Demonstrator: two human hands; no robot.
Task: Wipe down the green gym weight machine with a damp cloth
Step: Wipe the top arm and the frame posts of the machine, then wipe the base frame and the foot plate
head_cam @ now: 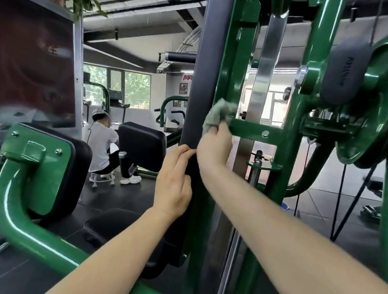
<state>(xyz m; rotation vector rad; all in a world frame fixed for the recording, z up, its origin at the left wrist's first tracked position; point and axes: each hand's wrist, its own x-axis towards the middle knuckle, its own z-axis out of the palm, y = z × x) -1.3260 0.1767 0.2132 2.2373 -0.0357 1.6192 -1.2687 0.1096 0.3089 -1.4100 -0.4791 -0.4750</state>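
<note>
The green weight machine (310,71) fills the right half of the view, with upright green posts, a chrome bar and a green pulley wheel at the right. My right hand (214,145) grips a grey-green cloth (216,114) and presses it against the left end of a green crossbar (255,132), where it meets the upright post. A tall dark upright pad (208,58) stands beside that post, and my left hand (174,182) holds its edge with the fingers curled round it, just below my right hand.
A curved green tube (25,228) with a green-backed black pad (39,166) lies low at the left. A person in white sits on a stool (103,146) in the background near a black seat pad. Black cables hang at the right. A framed dark panel stands far left.
</note>
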